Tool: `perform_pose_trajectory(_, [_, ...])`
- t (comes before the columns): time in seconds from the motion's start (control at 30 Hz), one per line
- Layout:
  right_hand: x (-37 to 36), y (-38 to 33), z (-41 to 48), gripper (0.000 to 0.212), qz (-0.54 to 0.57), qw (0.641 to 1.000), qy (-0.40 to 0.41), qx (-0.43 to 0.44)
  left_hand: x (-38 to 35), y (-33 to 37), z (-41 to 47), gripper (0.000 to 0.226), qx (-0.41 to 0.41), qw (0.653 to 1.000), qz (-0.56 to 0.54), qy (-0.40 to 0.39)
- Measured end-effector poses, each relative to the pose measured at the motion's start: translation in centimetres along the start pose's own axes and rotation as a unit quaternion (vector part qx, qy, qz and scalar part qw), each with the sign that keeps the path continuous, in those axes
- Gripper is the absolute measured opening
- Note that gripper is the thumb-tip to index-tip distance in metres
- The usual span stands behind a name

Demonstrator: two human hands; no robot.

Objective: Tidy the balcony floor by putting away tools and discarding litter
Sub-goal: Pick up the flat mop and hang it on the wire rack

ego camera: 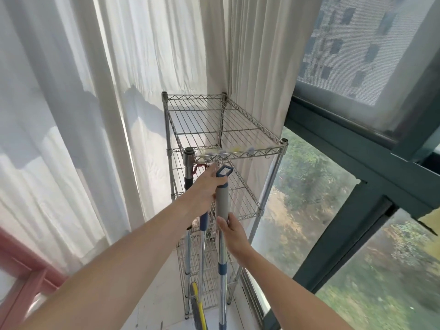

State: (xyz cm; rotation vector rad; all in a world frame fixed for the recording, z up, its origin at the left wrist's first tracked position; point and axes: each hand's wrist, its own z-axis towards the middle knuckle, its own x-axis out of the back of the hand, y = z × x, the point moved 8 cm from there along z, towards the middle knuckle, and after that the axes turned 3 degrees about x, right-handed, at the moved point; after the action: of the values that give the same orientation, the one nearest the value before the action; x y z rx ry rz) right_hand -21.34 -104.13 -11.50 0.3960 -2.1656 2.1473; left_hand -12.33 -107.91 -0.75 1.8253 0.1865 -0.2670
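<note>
A narrow balcony corner is closed in by pale curtains (71, 115) on the left and back and by a dark-framed window (357, 163) on the right, with trees and a tower block outside. A chrome wire shelving rack (221, 129) fills the corner, its right posts just beside the glass and its back against the curtain; its top shelf is bare, and small hooks hang along the front edge. The strip of pale floor (162, 294) in front of the rack is the only open room, and it is tight between the curtain and the window sill.

The left hand (207, 186) has its fingers closed around the top of a grey-gripped pole (222, 206), just under its blue hanging loop (223, 171), which sits a little below the hooks. The right hand (232, 231) grips the same pole lower down, fingers wrapped around the grey sleeve. The pole stands nearly upright against the rack's front.

Beside it to the left stand a second pole with a blue grip (204, 222) and a broom with a yellow-edged head (197, 308) near the floor. A thicker steel handle (189, 163) with a red clip crowds the rack's front left post.
</note>
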Motion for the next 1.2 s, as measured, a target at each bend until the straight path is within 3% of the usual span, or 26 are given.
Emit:
perform_pose_trajectory(0.37, [0.2, 0.4, 2.4, 0.022, -0.009, 1.0, -0.022, -0.003, 0.2, -0.5, 2.5, 0.033, -0.041, 0.999, 0.027, 0.02])
perform_pose_trajectory(0.83, [-0.3, 1.1, 3.9, 0.021, -0.012, 0.997, -0.081, -0.001, 0.7, -0.4, 3.5, 0.033, -0.065, 0.995, 0.036, 0.065])
perform_pose_trajectory(0.97, [-0.4, 1.2, 4.4, 0.031, -0.006, 0.996, -0.091, -0.007, 1.0, -0.8, 3.6, 0.035, -0.06, 0.995, 0.047, 0.059])
perform_pose_trajectory(1.2, [-0.6, 1.6, 5.4, 0.027, 0.002, 0.995, -0.095, -0.015, 1.5, -1.9, 2.7, 0.051, -0.022, 0.997, 0.079, 0.003])
